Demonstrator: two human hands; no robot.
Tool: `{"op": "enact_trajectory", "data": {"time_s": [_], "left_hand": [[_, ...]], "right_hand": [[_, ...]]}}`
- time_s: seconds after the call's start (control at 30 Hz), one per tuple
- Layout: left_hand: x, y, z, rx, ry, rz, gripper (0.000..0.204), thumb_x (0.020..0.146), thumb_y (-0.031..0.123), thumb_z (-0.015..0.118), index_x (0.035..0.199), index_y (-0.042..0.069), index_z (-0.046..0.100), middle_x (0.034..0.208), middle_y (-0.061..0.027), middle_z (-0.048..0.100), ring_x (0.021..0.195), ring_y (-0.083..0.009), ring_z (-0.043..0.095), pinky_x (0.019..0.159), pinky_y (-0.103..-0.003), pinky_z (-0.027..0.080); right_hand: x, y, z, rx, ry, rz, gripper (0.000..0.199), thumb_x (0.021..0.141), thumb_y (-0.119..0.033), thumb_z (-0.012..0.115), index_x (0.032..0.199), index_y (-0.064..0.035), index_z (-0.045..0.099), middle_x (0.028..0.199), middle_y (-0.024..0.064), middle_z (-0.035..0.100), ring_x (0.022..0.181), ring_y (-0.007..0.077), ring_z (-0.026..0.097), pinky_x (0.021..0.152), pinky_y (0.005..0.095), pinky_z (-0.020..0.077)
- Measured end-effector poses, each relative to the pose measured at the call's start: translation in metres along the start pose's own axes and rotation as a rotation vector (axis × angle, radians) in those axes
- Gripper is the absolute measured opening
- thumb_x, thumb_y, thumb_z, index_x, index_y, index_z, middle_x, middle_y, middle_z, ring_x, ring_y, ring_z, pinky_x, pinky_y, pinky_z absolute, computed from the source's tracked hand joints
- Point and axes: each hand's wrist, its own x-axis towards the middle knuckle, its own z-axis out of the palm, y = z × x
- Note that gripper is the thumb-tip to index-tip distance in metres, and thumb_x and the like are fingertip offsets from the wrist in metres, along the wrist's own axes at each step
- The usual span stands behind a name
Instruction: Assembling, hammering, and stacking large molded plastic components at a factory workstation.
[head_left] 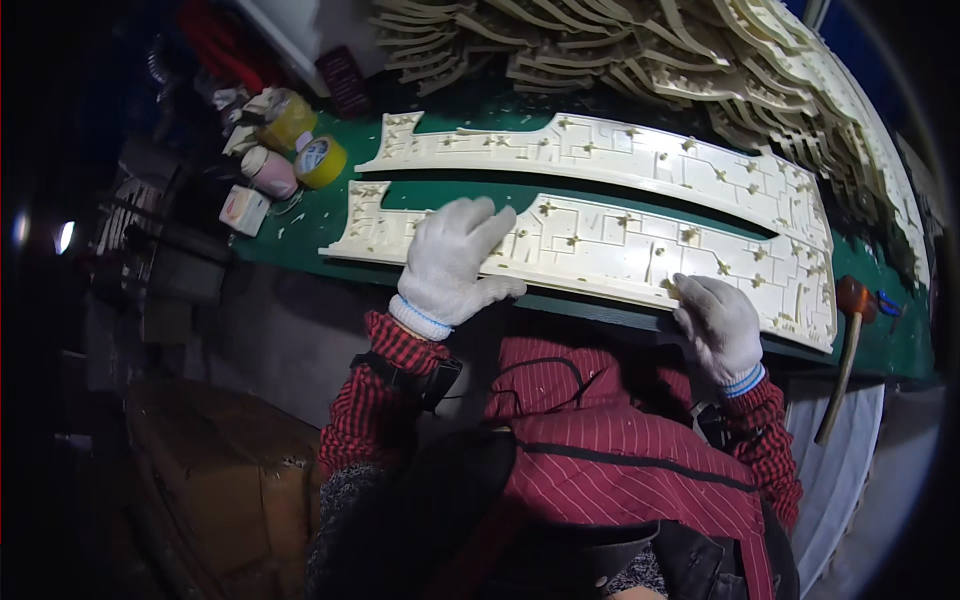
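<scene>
- Lying on one green table: two cream panels
- Your left hand, thumb and fingers apart, on the nearer
- Your right hand at its edge; grip, I cannot tell
- One mallet

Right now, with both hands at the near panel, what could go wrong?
The near panel lies close to the front edge of the table, so it might slip off. The mallet has its handle jutting past that edge; the right hand could knock it. The unevenly piled panels behind might slide.
</scene>
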Motion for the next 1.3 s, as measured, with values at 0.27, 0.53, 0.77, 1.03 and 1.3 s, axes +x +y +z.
{"op": "enact_trajectory", "data": {"time_s": [0.27, 0.53, 0.77, 1.03, 1.3], "left_hand": [[0.051, 0.036, 0.032, -0.1, -0.158, -0.069, 0.129, 0.048, 0.039, 0.096, 0.152, -0.008, 0.037, 0.121, -0.0264, 0.059, 0.111, -0.0442, 0.058, 0.101, -0.051, 0.046], [0.042, 0.047, 0.042, -0.099, -0.104, -0.106, 0.126, 0.047, 0.031, 0.092, 0.152, -0.008, 0.037, 0.129, -0.0278, 0.057, 0.114, -0.0454, 0.055, 0.103, -0.052, 0.045], [0.039, 0.041, 0.053, -0.03, -0.062, -0.066, 0.127, 0.045, 0.031, 0.092, 0.153, -0.007, 0.036, 0.131, -0.0286, 0.055, 0.115, -0.0469, 0.053, 0.103, -0.053, 0.045], [0.041, 0.038, 0.052, 0.027, -0.036, -0.045, 0.127, 0.047, 0.034, 0.093, 0.153, -0.006, 0.037, 0.13, -0.0283, 0.054, 0.116, -0.0472, 0.052, 0.103, -0.054, 0.046], [0.058, 0.072, 0.057, 0.047, -0.077, -0.081, 0.126, 0.049, 0.041, 0.094, 0.154, -0.002, 0.039, 0.125, -0.0262, 0.054, 0.11, -0.0453, 0.053, 0.098, -0.055, 0.047]], "right_hand": [[-0.005, 0.017, -0.002, 0.135, -0.069, -0.076, 0.038, 0.091, -0.023, 0.071, 0.123, -0.0026, 0.064, 0.109, 0.0171, 0.069, 0.097, 0.0388, 0.067, 0.082, 0.0459, 0.0536], [-0.092, 0.057, -0.054, -0.425, 0.211, 0.244, 0.063, 0.085, -0.049, 0.075, 0.124, -0.0019, 0.06, 0.117, 0.0172, 0.064, 0.108, 0.0385, 0.059, 0.099, 0.0531, 0.0418], [-0.108, 0.073, -0.063, -0.295, 0.258, 0.421, 0.063, 0.088, -0.048, 0.073, 0.129, -0.0015, 0.06, 0.119, 0.0172, 0.064, 0.11, 0.037, 0.061, 0.1, 0.0497, 0.0462], [-0.187, 0.146, -0.144, -0.602, 0.244, 1.398, 0.057, 0.092, -0.04, 0.071, 0.132, -0.0002, 0.059, 0.111, 0.0174, 0.069, 0.1, 0.0297, 0.069, 0.091, 0.0396, 0.0566], [-0.247, 0.066, -0.075, 0.405, 0.729, 1.137, 0.051, 0.096, -0.039, 0.068, 0.124, 0.0026, 0.058, 0.098, 0.0132, 0.067, 0.082, 0.0208, 0.068, 0.076, 0.0396, 0.0582]]}}
